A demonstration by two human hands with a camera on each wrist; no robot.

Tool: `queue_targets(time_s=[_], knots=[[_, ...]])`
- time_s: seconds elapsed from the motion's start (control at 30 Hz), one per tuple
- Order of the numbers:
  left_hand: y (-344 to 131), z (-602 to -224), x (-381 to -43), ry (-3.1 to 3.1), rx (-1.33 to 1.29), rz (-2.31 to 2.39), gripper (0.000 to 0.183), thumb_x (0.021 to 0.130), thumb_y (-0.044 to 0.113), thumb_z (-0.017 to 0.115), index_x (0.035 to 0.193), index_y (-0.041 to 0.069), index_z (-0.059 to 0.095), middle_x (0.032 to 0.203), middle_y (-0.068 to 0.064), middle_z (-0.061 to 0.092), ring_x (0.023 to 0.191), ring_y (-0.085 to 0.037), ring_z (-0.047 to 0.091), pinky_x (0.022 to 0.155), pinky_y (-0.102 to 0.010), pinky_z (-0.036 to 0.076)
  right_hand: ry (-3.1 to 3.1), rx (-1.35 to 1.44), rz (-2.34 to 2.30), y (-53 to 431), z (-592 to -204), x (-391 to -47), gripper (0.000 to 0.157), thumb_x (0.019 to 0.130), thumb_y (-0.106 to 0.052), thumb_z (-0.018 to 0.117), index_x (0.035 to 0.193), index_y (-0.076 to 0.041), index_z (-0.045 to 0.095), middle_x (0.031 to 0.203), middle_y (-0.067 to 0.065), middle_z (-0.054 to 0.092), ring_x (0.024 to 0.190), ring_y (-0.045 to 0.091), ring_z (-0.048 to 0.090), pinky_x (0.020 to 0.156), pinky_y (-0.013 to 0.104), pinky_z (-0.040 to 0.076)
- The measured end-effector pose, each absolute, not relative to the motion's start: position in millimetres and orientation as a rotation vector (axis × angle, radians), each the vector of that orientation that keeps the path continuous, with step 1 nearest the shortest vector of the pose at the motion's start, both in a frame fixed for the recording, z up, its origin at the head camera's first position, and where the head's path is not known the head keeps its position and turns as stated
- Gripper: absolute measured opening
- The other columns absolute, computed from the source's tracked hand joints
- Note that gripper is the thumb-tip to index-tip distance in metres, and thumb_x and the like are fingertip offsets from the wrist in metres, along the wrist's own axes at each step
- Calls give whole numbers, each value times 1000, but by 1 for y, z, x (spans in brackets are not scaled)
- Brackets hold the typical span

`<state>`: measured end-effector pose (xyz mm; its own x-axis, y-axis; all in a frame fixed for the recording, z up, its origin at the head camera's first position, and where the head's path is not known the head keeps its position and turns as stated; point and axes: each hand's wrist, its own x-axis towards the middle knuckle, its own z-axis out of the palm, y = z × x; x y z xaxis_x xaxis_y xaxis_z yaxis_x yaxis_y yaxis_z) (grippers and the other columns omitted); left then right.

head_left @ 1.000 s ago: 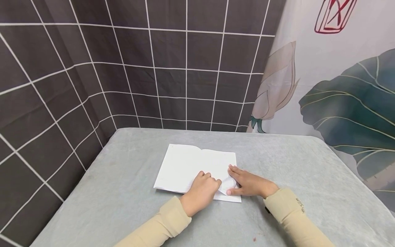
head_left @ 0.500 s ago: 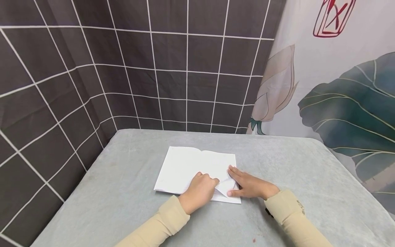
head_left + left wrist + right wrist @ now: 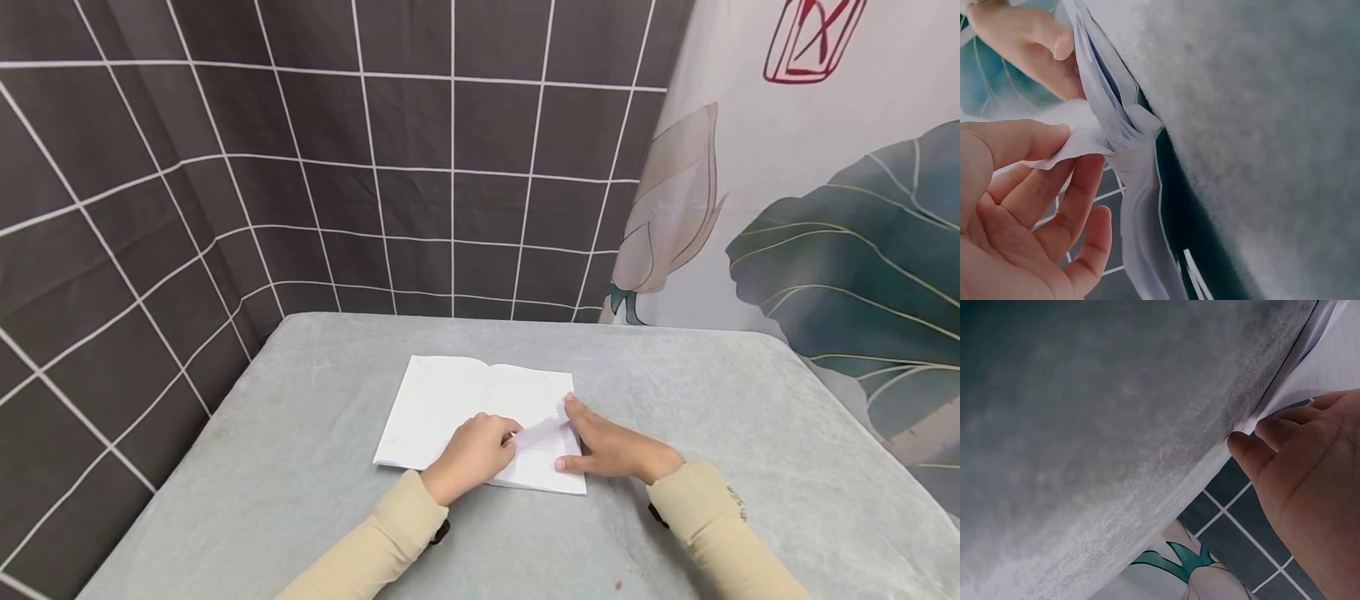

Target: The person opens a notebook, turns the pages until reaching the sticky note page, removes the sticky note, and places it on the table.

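Observation:
An open notebook (image 3: 438,408) with white pages lies on the grey-covered table. My left hand (image 3: 472,450) pinches a page (image 3: 543,433), which rises from the notebook's right half and slopes toward my right hand (image 3: 611,442). In the left wrist view, thumb and fingertips grip the page's edge (image 3: 1082,139), while the other fingers curve loosely below. The right hand lies at the notebook's right edge, fingers extended and thumb apart, the thumb tip over the lower right of the pages. The right wrist view shows its fingers (image 3: 1297,431) beside the notebook's edge.
The grey cloth-covered table (image 3: 315,400) extends around the notebook on all sides. Behind stands a dark curtain with a white grid (image 3: 412,200). A light curtain with lotus flower and leaf prints (image 3: 847,267) hangs at the right.
The left hand has shifted left, drawing the page's lower corner away from under the right hand. The right hand's thumb and fingers have spread wider at the notebook's right edge.

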<state>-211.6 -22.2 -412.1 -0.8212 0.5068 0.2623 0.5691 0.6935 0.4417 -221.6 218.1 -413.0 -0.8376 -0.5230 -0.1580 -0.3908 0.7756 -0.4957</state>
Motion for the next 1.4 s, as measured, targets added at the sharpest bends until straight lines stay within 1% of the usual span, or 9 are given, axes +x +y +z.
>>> queue_targets(time_s=[0.1,0.37,0.47,0.57,0.67,0.73,0.9,1.07,1.4], knots=[[-25,-412,-214,-2814,-820,-909,20,83,4,62,98,7,75,58,7,53,52,-3,35,49,-18,29,2678,-685,-669,218,-412,-221,106,86,-51,63,147,15,7,156,32,3,146,44,9,115,56,16],[-33,-414,-222,-2769,-740,-1172,17,80,2,63,94,2,74,78,-6,73,69,-8,61,62,-20,47,2677,-666,-682,219,-414,-224,105,87,-51,62,147,15,6,156,32,3,146,44,8,115,57,15],[-38,-414,-226,-2722,-709,-1280,4,78,2,65,77,2,69,67,-3,67,61,-5,54,57,-18,43,2677,-664,-680,219,-414,-225,105,87,-51,62,147,14,6,156,31,4,146,44,8,115,57,15],[-43,-414,-230,-2696,-625,-1390,25,78,4,67,59,8,50,54,5,49,52,-2,40,50,-16,33,2682,-678,-665,219,-413,-224,104,87,-52,62,147,14,9,157,31,6,146,44,9,115,56,16],[-50,-411,-233,-2676,-494,-1491,41,77,8,68,56,13,34,52,8,30,50,-6,28,48,-19,25,2684,-702,-652,218,-412,-224,102,87,-52,61,147,14,11,157,30,8,146,44,10,115,56,16],[-55,-408,-235,-2659,-379,-1582,37,77,10,70,56,13,39,53,8,32,51,-7,31,49,-20,28,2682,-710,-646,218,-412,-223,102,88,-52,61,147,13,11,157,30,9,146,43,11,115,55,15],[-68,-406,-244,-2589,-146,-1796,11,79,11,71,82,1,69,73,-3,64,68,-12,50,66,-25,43,2681,-748,-626,218,-413,-223,98,88,-53,60,149,10,15,157,27,13,146,42,14,115,55,17],[-83,-404,-254,-2521,-5,-1913,30,82,12,70,110,0,70,108,-14,71,91,-14,62,83,-29,50,2695,-801,-589,219,-414,-224,95,87,-54,60,150,5,21,157,23,20,145,42,19,114,56,20],[-105,-399,-267,-2425,123,-2092,36,82,12,71,115,-1,67,105,-16,72,71,-9,65,66,-23,52,2687,-876,-536,218,-415,-226,93,85,-55,62,150,1,25,157,20,22,144,40,21,112,59,20]])
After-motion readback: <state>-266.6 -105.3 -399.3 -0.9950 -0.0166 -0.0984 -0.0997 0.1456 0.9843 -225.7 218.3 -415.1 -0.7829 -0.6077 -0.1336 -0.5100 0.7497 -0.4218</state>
